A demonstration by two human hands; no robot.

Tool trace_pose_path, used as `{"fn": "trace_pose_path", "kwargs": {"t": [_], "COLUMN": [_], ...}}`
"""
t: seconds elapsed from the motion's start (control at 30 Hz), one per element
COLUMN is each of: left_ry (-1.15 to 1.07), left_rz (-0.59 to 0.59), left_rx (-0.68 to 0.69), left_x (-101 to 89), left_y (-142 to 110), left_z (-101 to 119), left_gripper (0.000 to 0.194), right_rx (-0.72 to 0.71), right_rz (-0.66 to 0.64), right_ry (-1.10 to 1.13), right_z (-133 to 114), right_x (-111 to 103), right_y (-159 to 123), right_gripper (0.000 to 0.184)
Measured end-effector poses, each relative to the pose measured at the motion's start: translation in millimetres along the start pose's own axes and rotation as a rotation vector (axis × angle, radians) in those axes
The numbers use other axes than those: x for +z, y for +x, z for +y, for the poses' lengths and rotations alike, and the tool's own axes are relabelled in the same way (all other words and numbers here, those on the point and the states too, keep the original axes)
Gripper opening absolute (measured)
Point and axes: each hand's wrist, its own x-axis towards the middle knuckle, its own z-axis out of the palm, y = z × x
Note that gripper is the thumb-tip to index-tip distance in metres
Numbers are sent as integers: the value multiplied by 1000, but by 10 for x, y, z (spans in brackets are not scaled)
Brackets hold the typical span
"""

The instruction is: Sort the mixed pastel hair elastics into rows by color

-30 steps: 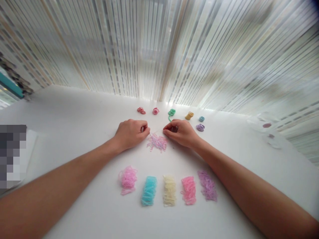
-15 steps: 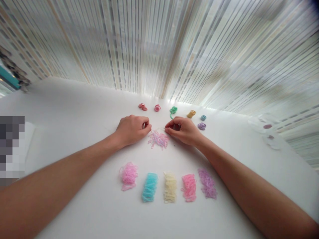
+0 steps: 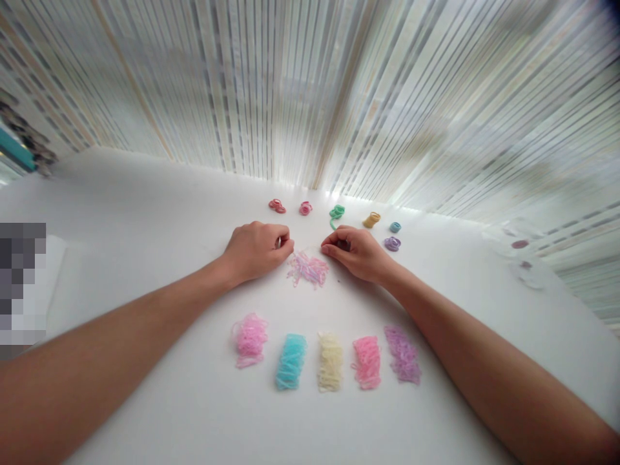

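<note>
My left hand is closed in a pinch, thumb against forefinger, just left of a small loose pile of pale pink and lilac bands. On the other side of that pile my right hand is also pinched. Whatever the fingertips hold is too small to make out; a faint pale strand seems to show between the hands. Behind my right fingers lie green bands, one trailing toward the hand. Purple bands rest beyond the right wrist.
Near me lie heaps of light pink, turquoise, cream, pink and lilac bands. Farther back are red, rose, mustard and blue bundles. Striped curtains hang behind the white table.
Both hands stay almost in place, still pinched around the mixed pile. The view has shifted very slightly; the heaps have not visibly changed.
</note>
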Motion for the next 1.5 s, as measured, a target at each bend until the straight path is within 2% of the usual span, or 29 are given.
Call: {"fn": "trace_pose_path", "kwargs": {"t": [0.7, 0.87, 1.03, 1.17, 1.33, 1.5], "left_ry": [-39, -53, -55, -49, -50, -37], "left_rz": [8, 18, 25, 36, 43, 33], "left_rx": [-1, 15, 28, 32, 33, 27], "left_x": [27, 49, 71, 82, 90, 82], "left_y": [3, 11, 22, 29, 36, 41], "left_z": [-27, -48, -71, -79, -77, -63], "left_gripper": [32, 32, 31, 31, 32, 32], "right_rx": [-8, 18, 14, 19, -4, -63], "right_rz": [15, 74, 169, 166, 191, 168], "right_ry": [-18, -37, -68, -119, -84, 18], "right_z": [-28, -76, -234, -410, -680, -866], "right_x": [-41, -152, -333, -452, -541, -358], "right_y": [-52, -123, -209, -390, -841, -1213], "right_gripper": [22, 22, 21, 18, 13, 12]}}
